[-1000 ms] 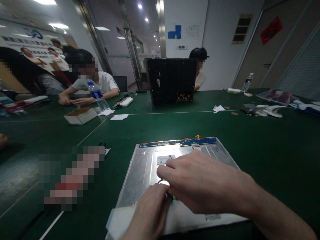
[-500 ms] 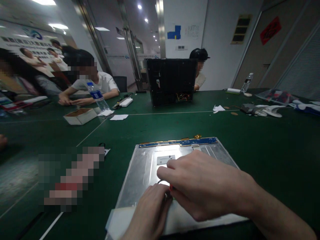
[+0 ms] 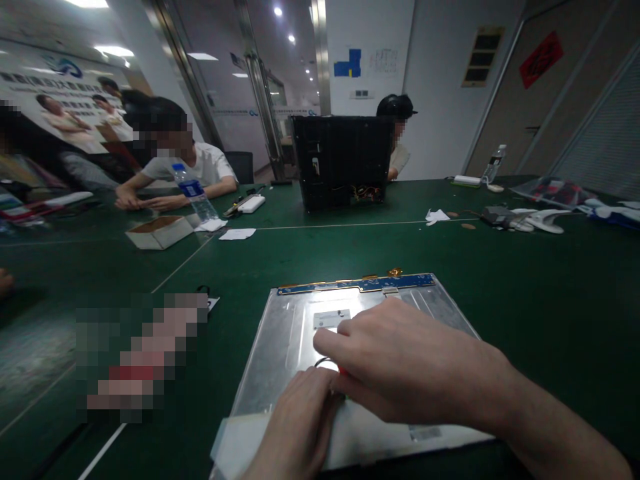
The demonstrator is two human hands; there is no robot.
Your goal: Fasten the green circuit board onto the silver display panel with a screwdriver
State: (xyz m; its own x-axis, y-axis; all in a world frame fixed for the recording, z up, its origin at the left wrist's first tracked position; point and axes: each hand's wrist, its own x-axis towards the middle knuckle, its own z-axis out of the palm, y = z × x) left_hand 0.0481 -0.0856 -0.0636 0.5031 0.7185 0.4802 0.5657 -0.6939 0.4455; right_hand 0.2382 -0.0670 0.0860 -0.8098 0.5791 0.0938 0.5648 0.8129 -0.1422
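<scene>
A flat display panel (image 3: pixel 280 333) lies face down on the green table, its silvery metal back up and a blue circuit board strip (image 3: pixel 400 283) along its far edge. Over the middle of the panel, my right hand (image 3: pixel 395 360) is closed on a small red thing, mostly hidden by the fingers. My left hand (image 3: pixel 303 417) is low over the near part, fingers bent together and touching the right fingertips. What the left fingers pinch is hidden. A thin dark wire (image 3: pixel 326 361) curves out between the hands. Whitish sheeting (image 3: pixel 245 437) covers the panel's near edge.
A black monitor-like casing (image 3: pixel 343 163) with exposed wires stands across the table (image 3: pixel 320 253). Left of it are a water bottle (image 3: pixel 193 193), an open white box (image 3: pixel 160 233) and a seated person (image 3: pixel 200 167). A blurred-out pinkish item (image 3: pixel 160 340) lies left of the panel.
My right hand has rolled slightly, its lower edge rising and uncovering a pale label on the panel's near right. The left hand stays almost still; the panel has not moved.
</scene>
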